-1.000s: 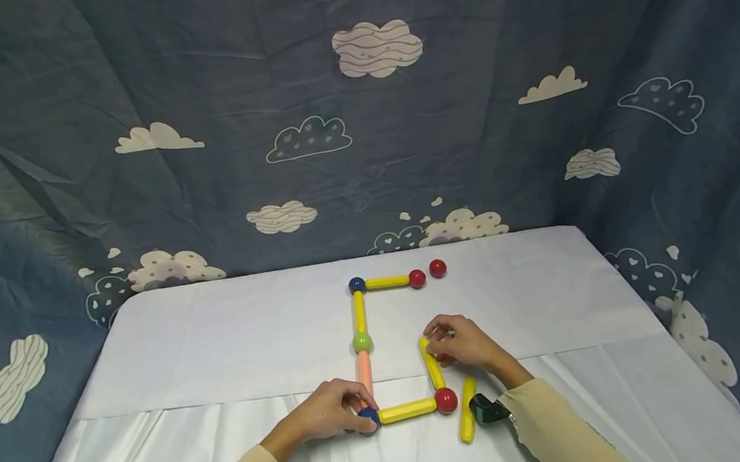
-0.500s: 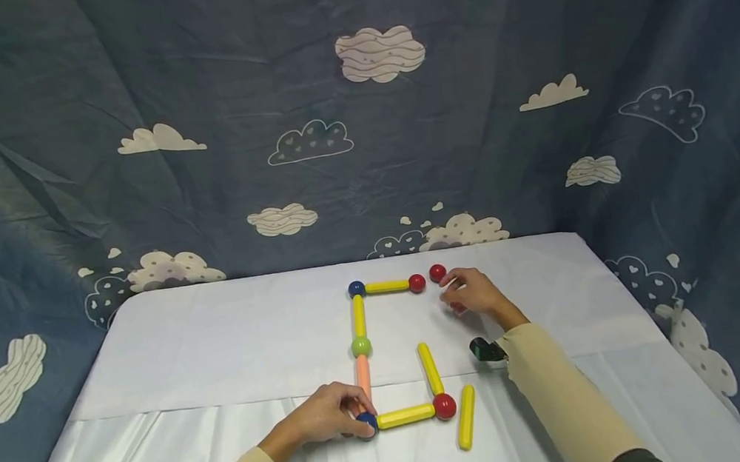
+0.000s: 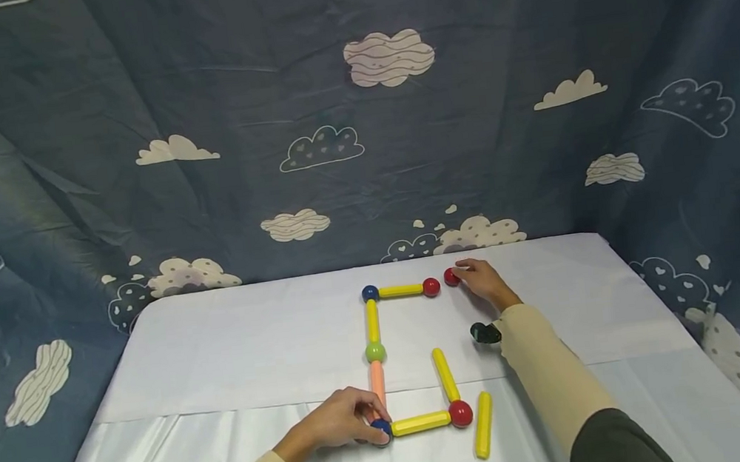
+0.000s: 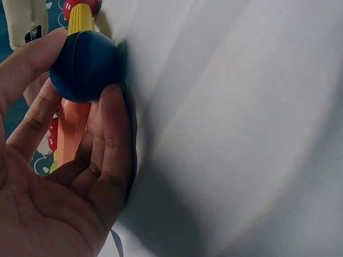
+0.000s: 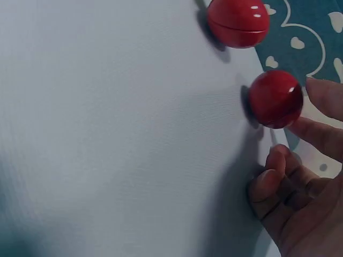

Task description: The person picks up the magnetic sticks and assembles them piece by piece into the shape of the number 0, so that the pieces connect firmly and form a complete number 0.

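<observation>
With thumb and fingertips, my left hand holds the dark blue ball at the near left corner of a stick-and-ball figure. From that ball a salmon stick runs back and a yellow stick runs right to a red ball. Near the table's far edge, my right hand has its thumb and index finger at the near right side of a loose red ball. The index fingertip seems to touch it; the fingers do not close round it.
A green ball, a yellow stick, a blue ball and another yellow stick continue the figure to a red ball. One yellow stick slants from the near red ball; a loose one lies right.
My right hand has let go of the slanting yellow stick and moved back to the loose red ball. My left hand keeps its hold on the blue ball. The head view has shifted slightly.
</observation>
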Tool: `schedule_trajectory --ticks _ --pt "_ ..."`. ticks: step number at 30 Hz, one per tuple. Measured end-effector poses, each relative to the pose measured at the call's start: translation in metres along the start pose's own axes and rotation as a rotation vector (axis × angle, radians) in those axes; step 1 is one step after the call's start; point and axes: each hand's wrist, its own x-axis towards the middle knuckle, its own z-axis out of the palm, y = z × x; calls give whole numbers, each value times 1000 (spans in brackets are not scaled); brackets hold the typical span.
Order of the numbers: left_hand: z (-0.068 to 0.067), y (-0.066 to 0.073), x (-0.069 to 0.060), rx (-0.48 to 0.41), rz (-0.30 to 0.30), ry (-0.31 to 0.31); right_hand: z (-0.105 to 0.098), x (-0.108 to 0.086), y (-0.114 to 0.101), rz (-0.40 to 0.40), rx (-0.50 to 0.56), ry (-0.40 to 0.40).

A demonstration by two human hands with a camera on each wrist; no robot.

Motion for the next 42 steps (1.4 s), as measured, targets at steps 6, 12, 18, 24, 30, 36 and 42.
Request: schedule_trajectory --ticks 6,12,18,24,30,36,42 --pt "0 0 -3 4 -2 -6 2 -5 0 -8 32 -35" --pt "-2 1 -5 3 10 -5 2 -9 -2 -42 31 -41" --pt "-2 2 -5 -1 4 1 2 -15 1 -42 -39 -70" --pt "-1 1 -2 -13 3 3 0 -32 2 -86 -112 -107" --pt "-3 0 -2 16 -2 11 15 -52 0 -170 -82 -196" --pt "-2 1 -1 -11 4 6 28 -62 -6 -245 -84 -262" --pt "0 0 0 -32 17 -3 33 -69 -8 -277 -104 -314"
